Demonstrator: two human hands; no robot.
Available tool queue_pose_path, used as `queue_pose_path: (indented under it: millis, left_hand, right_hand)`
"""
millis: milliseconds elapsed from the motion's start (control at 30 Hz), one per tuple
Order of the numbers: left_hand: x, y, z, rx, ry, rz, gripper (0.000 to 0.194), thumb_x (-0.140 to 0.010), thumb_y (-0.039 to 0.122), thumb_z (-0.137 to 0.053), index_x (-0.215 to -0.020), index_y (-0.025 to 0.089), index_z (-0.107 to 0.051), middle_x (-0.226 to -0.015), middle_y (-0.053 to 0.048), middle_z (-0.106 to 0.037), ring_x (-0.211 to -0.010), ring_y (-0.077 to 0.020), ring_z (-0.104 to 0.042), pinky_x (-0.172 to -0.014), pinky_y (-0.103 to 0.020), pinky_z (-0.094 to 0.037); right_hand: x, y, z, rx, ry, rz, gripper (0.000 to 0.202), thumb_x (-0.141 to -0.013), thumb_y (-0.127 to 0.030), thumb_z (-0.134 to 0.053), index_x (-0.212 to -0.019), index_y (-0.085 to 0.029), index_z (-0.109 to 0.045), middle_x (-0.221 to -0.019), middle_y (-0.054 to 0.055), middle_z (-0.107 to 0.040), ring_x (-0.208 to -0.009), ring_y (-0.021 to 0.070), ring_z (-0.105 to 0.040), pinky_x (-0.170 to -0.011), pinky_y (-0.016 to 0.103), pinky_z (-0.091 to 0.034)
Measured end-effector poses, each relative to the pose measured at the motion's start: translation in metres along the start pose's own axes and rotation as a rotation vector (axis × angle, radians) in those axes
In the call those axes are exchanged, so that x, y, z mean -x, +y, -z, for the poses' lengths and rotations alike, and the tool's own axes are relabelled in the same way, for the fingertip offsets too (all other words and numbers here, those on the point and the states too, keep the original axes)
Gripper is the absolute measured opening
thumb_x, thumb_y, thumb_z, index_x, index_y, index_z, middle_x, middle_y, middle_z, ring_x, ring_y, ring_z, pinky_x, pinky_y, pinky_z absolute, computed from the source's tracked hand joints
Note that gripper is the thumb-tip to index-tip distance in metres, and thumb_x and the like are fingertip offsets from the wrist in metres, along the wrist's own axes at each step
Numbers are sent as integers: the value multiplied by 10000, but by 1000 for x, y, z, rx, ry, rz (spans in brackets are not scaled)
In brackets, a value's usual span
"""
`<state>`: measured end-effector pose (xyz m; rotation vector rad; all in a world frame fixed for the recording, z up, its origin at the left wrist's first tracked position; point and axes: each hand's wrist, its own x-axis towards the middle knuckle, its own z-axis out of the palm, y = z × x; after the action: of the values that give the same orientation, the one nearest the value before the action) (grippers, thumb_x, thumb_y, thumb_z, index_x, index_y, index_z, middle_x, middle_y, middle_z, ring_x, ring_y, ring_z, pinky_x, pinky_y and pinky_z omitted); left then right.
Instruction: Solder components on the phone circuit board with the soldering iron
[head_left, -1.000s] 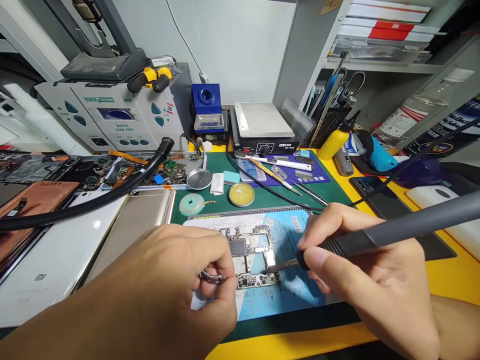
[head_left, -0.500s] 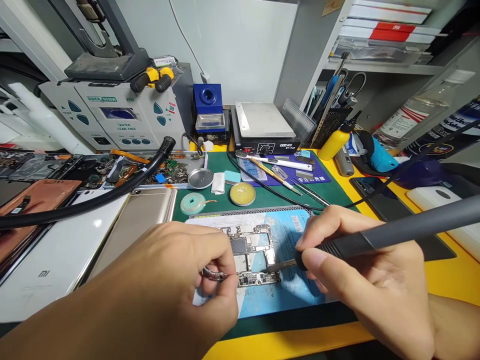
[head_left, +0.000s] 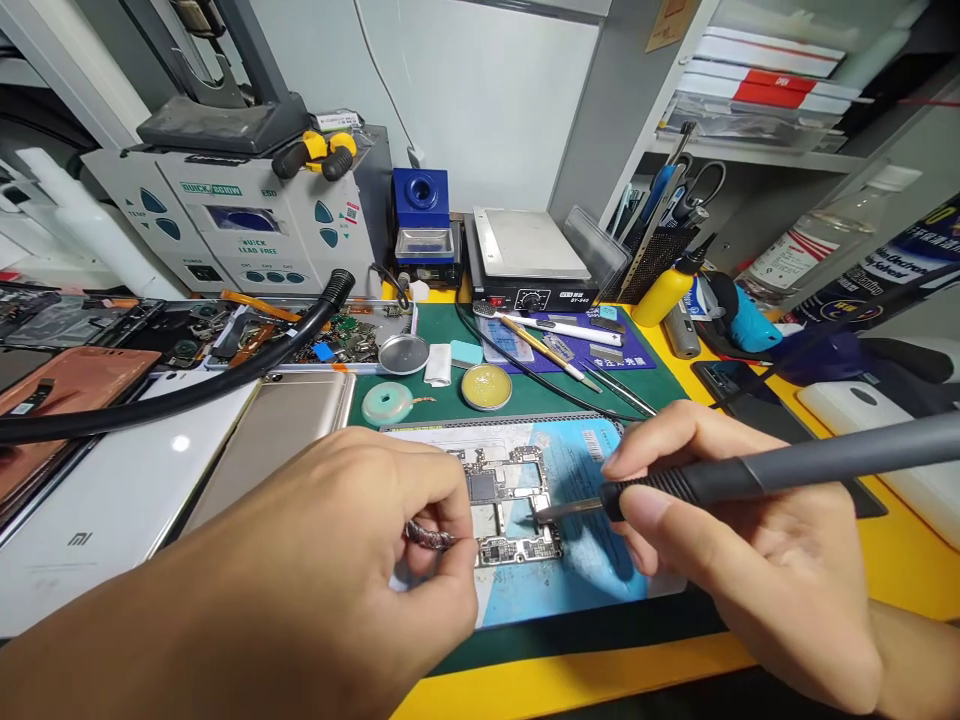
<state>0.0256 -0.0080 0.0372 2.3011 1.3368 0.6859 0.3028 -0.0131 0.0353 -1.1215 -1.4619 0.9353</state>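
My right hand [head_left: 742, 560] grips a grey soldering iron [head_left: 787, 470] like a pen, its metal tip touching the right part of a bare phone circuit board [head_left: 510, 505]. The board lies on a blue and white repair mat [head_left: 592, 575]. My left hand [head_left: 330, 570] pinches a short piece of silvery braided wick [head_left: 429, 537] between thumb and forefinger, its end against the board's left edge.
A round tin of yellow flux [head_left: 486, 386], a green wick spool [head_left: 387, 404] and a metal lid [head_left: 403, 353] sit behind the mat. A black hose [head_left: 172, 395] crosses phone back covers [head_left: 112, 500] on the left. A rework station [head_left: 247, 225], hot plate [head_left: 529, 250] and tool holder [head_left: 660, 240] line the back.
The iron's tip has lifted slightly up the board, from its lower right part to the right middle. My left hand keeps the wick in the same place. The view shifted a little.
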Motion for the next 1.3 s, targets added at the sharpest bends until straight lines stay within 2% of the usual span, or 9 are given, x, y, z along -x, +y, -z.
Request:
queue_pose_path:
  millis: [100, 200, 300, 367, 433, 600, 833, 1100, 1300]
  left_hand:
    - [0, -2, -2, -1, 9, -13, 272, -924, 256, -587, -666, 320, -645, -554, 93, -582, -466, -121, -519, -440, -327, -350]
    - [-3, -2, -4, 33, 48, -46, 260, -904, 251, -577, -659, 318, -632, -540, 101, -586, -442, -112, -517, -422, -317, -337]
    - [-7, 0, -5, 68, 93, -76, 252, -883, 238, -564, -650, 312, -628, -527, 105, -581, -427, -101, -505, -411, -297, -324]
    - [-8, 0, -5, 57, 90, -77, 245, -877, 233, -571, -649, 306, -621, -530, 100, -587, -435, -99, -510, -416, -289, -330]
    - [-8, 0, -4, 35, 81, -65, 242, -882, 230, -579, -654, 303, -620, -536, 95, -589, -441, -101, -509, -415, -294, -325]
    - [-5, -3, -5, 36, 57, -49, 226, -868, 231, -593, -654, 304, -614, -541, 88, -586, -449, -111, -500, -420, -311, -321]
    - [5, -7, -8, -7, 5, 59, 277, -951, 318, -577, -680, 325, -632, -568, 68, -535, -478, -144, -519, -457, -353, -338]
    - [12, -12, -1, 30, -144, 76, 220, -915, 183, -692, -742, 317, -713, -639, 50, -578, -580, -169, -544, -551, -344, -382]
    - [9, -10, -1, 10, -86, 63, 229, -913, 198, -660, -724, 320, -703, -621, 51, -553, -551, -164, -516, -528, -352, -344]
  right_hand:
    - [9, -1, 6, 122, 50, 63, 287, -912, -58, -923, -944, -342, -899, -649, -55, -734, -484, 152, -599, -449, 243, -479]
    - [16, 0, 13, 271, -22, 187, 333, -892, -44, -915, -985, -364, -913, -772, -49, -854, -615, 172, -775, -571, 227, -611]
    - [24, 3, 12, 357, 7, 267, 240, -970, -131, -919, -979, -370, -909, -798, -32, -892, -706, 214, -857, -659, 270, -682]
    - [29, 4, 7, 355, 124, 327, 185, -1077, -235, -903, -946, -365, -897, -748, -6, -862, -661, 238, -844, -605, 303, -669]
    - [32, 1, 2, 377, 84, 319, 161, -1083, -288, -950, -943, -360, -914, -764, 25, -877, -630, 258, -855, -593, 331, -695]
    - [15, -17, -13, 417, 42, 300, 263, -871, -470, -1152, -967, -337, -947, -804, 89, -848, -646, 339, -874, -491, 386, -697]
    - [-15, -34, -30, 419, 0, 337, 330, -840, -536, -1159, -1006, -343, -950, -835, 105, -849, -682, 348, -882, -488, 391, -699]
    - [-13, -24, -29, 415, -17, 377, 324, -845, -522, -1160, -1026, -347, -957, -837, 106, -854, -678, 343, -880, -496, 396, -705]
    - [18, 8, -16, 443, 29, 494, 222, -963, -470, -1104, -1019, -347, -927, -737, 50, -818, -567, 288, -820, -502, 388, -697]
